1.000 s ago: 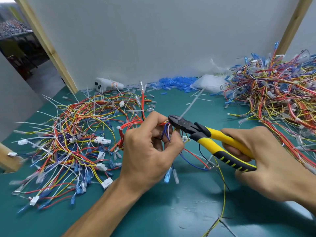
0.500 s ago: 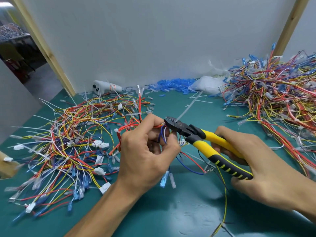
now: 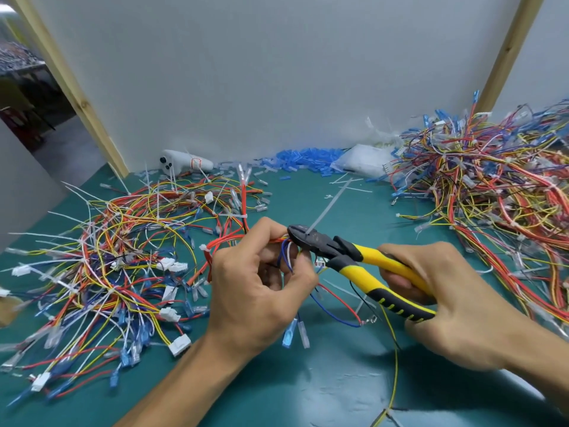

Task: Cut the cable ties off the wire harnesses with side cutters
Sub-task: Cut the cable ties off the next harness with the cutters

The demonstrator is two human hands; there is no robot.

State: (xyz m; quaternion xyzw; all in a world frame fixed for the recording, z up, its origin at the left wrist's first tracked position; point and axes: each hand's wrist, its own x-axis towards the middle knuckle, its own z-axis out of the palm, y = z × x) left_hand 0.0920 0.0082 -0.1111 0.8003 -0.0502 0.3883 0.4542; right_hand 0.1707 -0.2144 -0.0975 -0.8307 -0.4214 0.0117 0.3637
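Observation:
My left hand (image 3: 258, 288) pinches a wire harness (image 3: 335, 306) of red, blue, white and yellow wires above the green mat. My right hand (image 3: 462, 306) grips the yellow-and-black handles of the side cutters (image 3: 354, 260). The dark jaws sit right at my left fingertips, around the base of a white cable tie (image 3: 326, 211) whose long tail sticks up and to the right. The tie's head is hidden behind the jaws and fingers.
A spread pile of harnesses (image 3: 117, 263) with white ties lies at the left, a bigger tangled heap (image 3: 498, 204) at the right. Blue terminal sleeves (image 3: 304, 158), a white plastic bag (image 3: 363, 161) and a white controller (image 3: 181, 161) sit against the white back wall.
Both hands, harness and cutters have edged slightly left and up in view. The cutter jaws stay at the tie by my left fingertips.

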